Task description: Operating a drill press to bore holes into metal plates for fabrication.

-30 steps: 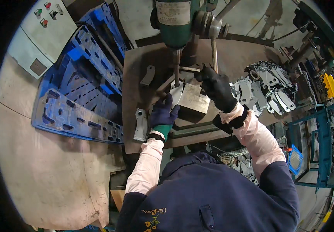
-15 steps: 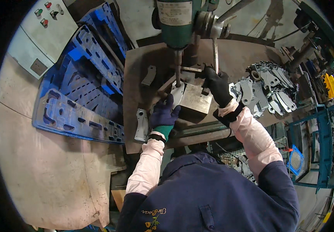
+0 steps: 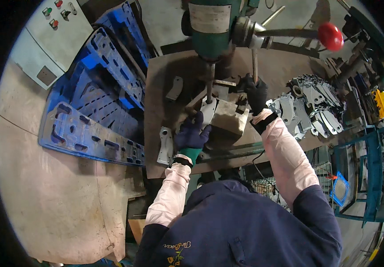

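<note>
My left hand point(image 3: 193, 133), in a dark purple glove with a green cuff, is closed on the near end of a pale metal plate point(image 3: 209, 111). The plate lies under the spindle point(image 3: 209, 82) of a green drill press point(image 3: 209, 40), against a rectangular metal block point(image 3: 229, 116). Where the tool's tip meets the plate is too small to make out. My right hand point(image 3: 256, 94), gloved in black, is wrapped round the lower end of a feed lever point(image 3: 255, 66). Another lever with a red ball knob point(image 3: 330, 36) points right from the same hub.
Piled grey metal plates point(image 3: 314, 107) cover the right of the worktable point(image 3: 160, 71). Two loose plates, one far point(image 3: 174, 88) and one near point(image 3: 165, 144), lie at its left. Blue plastic pallets point(image 3: 89, 129) and a grey control box point(image 3: 51, 42) stand left; a teal rack point(image 3: 372, 173) stands right.
The press hub has turned, and the red-knobbed lever has come into view at the upper right. My right hand has shifted slightly with its lever. My left hand stays at the plate.
</note>
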Motion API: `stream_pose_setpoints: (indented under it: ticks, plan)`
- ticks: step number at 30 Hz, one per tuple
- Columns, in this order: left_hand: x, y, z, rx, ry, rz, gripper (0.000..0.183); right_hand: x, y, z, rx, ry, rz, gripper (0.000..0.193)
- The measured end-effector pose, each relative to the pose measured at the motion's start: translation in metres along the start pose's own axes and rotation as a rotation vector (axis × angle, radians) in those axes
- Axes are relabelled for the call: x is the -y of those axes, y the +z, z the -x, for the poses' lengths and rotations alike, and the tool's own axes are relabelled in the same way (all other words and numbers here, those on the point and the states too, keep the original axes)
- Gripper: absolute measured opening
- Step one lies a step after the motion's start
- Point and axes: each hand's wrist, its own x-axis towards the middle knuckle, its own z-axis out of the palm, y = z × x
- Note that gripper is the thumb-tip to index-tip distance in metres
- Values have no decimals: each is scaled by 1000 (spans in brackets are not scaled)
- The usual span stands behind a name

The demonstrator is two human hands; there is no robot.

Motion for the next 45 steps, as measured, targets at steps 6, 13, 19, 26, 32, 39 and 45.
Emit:
stream_pose_setpoints:
  ticks: [6,13,19,26,32,39,45]
  plan:
    - [7,4,-1,-44,63,125,67,3,-2,-11,-100,-20,258,32]
    - [6,2,2,-70,70,203,63,2,-4,-19,-126,-187,396,27]
    - [6,1,-1,-127,113,216,62,-36,-24,-59,-173,-518,640,27]
    - [5,-1,-1,-18,65,130,67,-88,-62,-176,-94,-378,463,27]
    - [4,-8,-2,12,42,167,71,-64,-64,-203,-256,-922,739,23]
    - [4,1,0,23,52,85,69,-71,-42,-122,-170,-428,681,25]
    - [5,3,-4,-13,59,101,65,-44,-26,-22,90,-199,255,16]
